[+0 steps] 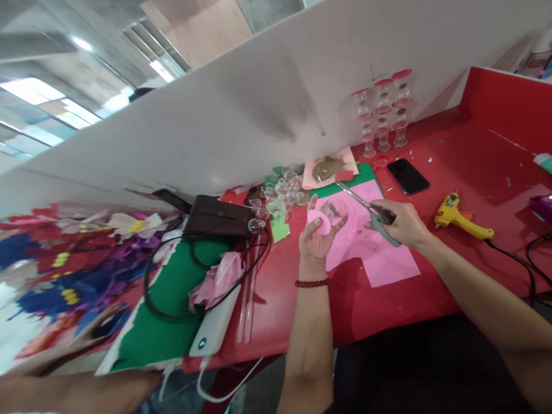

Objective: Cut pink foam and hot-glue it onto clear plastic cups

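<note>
My left hand (318,240) is closed around a small clear plastic cup (337,211) lying on its side. A round pink paper disc (321,223) sits at the cup's near end, under my thumb. In my right hand (403,223) is a pair of scissors (361,199) with grey handles, its blades pointing up and left, apart from the cup. Whether the blades are spread is hard to make out. Beneath both hands lies cut pink paper (390,267) on a green sheet (367,171).
Stacked clear cups (383,109) stand by the white partition, near a phone (407,175) and a yellow glue gun (461,217). Loose clear cups (284,187), a brown case (218,215), a power bank (215,322) and cables lie left. Another person's hand (103,325) holds a phone.
</note>
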`<state>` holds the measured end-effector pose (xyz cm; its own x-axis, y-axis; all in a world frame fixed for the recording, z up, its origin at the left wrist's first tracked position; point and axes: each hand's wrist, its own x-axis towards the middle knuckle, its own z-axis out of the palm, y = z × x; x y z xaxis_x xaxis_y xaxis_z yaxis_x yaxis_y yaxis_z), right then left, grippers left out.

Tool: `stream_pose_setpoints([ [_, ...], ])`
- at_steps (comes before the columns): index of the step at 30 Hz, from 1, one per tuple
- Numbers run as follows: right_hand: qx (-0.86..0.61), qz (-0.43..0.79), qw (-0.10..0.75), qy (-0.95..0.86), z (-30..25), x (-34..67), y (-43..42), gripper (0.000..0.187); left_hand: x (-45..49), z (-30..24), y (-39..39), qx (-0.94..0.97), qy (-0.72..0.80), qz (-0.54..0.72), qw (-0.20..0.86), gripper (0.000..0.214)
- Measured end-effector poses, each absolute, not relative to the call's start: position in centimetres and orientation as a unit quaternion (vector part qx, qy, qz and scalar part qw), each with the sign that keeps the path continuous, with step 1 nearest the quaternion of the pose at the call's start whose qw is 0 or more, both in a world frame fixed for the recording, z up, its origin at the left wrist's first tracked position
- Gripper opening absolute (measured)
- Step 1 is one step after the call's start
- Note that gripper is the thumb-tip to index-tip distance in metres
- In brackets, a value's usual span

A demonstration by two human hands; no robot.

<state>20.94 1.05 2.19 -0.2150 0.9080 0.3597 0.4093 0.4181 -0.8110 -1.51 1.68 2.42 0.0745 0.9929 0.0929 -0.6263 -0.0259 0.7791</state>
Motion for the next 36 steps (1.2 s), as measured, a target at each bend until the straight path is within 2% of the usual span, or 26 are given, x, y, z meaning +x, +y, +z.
stream_pose_setpoints([
  [11,-0.471,0.246,0.399,-0.747,2.15,20.71,0.83,0.048,-1.04,2.49,1.33,0.381,0.261,0.596,0.656,0.087],
  [18,-0.471,0.234,0.394,-0.754,2.18,20.87,0.82,0.051,-0.87,2.65,1.19,0.385,0.272,0.593,0.652,0.085],
  [26,-0.471,0.234,0.400,-0.751,2.38,20.84,0.77,0.048,-0.85,2.85,1.03,0.382,0.254,0.604,0.652,0.094],
  [36,-0.435,0.272,0.419,-0.749,3.04,20.86,0.69,0.035,-1.12,2.59,1.32,0.405,0.271,0.598,0.637,0.093],
])
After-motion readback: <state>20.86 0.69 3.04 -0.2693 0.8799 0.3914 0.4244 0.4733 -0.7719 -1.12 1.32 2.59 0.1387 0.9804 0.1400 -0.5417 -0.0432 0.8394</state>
